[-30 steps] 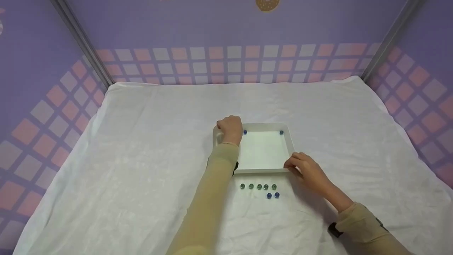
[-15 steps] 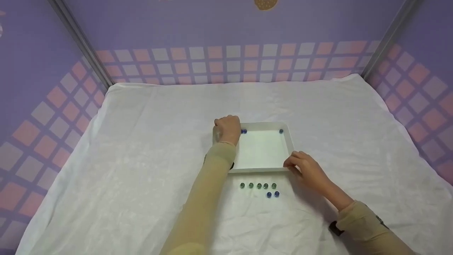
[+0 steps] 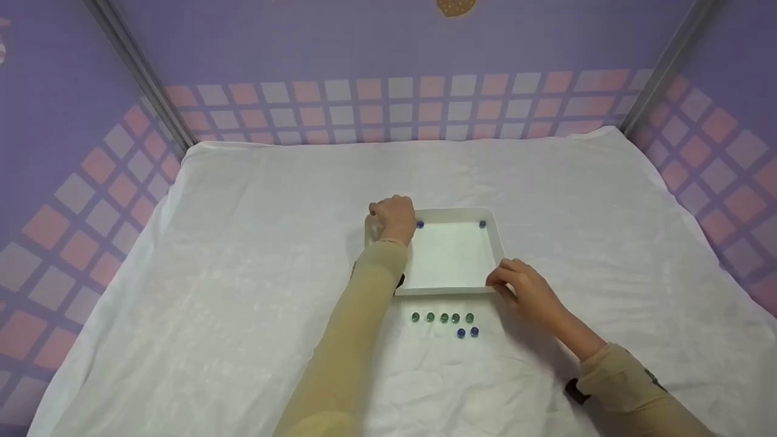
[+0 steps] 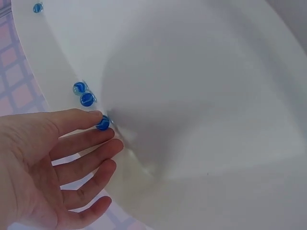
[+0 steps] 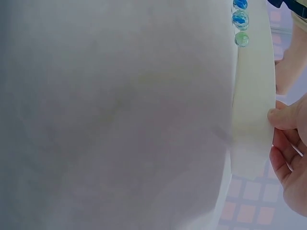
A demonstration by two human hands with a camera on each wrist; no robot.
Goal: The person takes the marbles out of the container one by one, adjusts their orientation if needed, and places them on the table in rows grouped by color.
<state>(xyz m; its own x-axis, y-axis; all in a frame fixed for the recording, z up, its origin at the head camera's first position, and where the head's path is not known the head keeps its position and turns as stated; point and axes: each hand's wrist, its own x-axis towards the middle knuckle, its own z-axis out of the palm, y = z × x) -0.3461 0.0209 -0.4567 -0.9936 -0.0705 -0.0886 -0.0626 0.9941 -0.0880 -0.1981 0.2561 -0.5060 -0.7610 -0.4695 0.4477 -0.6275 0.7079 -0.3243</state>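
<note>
Left hand (image 4: 53, 163) pinching a blue marble (image 4: 103, 123) in a white tray (image 3: 448, 292), other fingers (image 4: 88, 163) loosely spread, right hand (image 3: 527, 292) pinching the tray, green marbles (image 3: 444, 318) nearby

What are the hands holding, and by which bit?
Left hand: a blue marble, by its sides. Right hand: the white tray, by its near right corner.

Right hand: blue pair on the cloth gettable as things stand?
Probably, once it lets go: the right hand pinches the tray at its near right corner. The two blue marbles lie close by on the cloth, with nothing visible between.
</note>
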